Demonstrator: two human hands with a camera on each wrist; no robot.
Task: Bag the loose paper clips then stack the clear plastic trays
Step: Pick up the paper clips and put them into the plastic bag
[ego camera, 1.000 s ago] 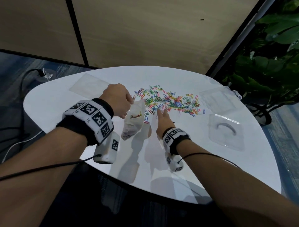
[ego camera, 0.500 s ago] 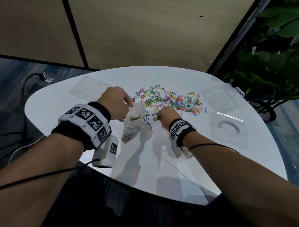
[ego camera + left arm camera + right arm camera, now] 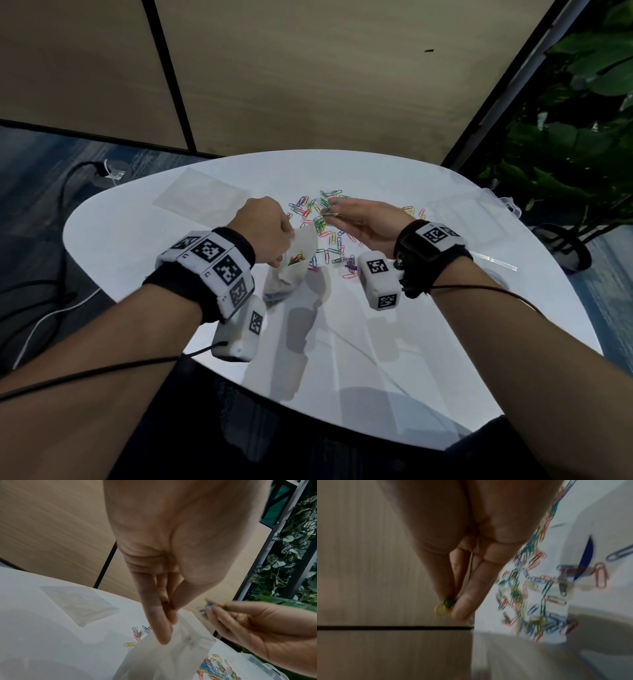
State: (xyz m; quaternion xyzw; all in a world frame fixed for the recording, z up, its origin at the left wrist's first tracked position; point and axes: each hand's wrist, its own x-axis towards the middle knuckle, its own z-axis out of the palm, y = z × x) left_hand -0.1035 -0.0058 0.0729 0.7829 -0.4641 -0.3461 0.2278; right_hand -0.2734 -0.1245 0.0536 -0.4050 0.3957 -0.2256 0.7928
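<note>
My left hand (image 3: 270, 233) (image 3: 164, 615) pinches the top edge of a small clear bag (image 3: 291, 263) (image 3: 168, 658) that hangs above the white table (image 3: 137, 233); a few clips lie inside it. My right hand (image 3: 356, 222) (image 3: 453, 601) is raised palm up just right of the bag's mouth, its fingertips pinching a few paper clips (image 3: 329, 209) (image 3: 444, 605) (image 3: 208, 607). Loose coloured paper clips (image 3: 325, 236) (image 3: 530, 595) lie scattered on the table beneath both hands. A clear plastic tray (image 3: 462, 212) sits at the right rim, another (image 3: 493, 263) lies partly hidden behind my right wrist.
A flat clear bag (image 3: 202, 198) (image 3: 75, 601) lies on the table at the back left. A green plant (image 3: 575, 137) stands beyond the right edge. Cables (image 3: 65, 192) run across the floor on the left. Wooden wall panels rise behind the table.
My right hand has lifted off the table with clips pinched in its fingertips and turned palm up toward the bag. The left hand has kept holding the bag.
</note>
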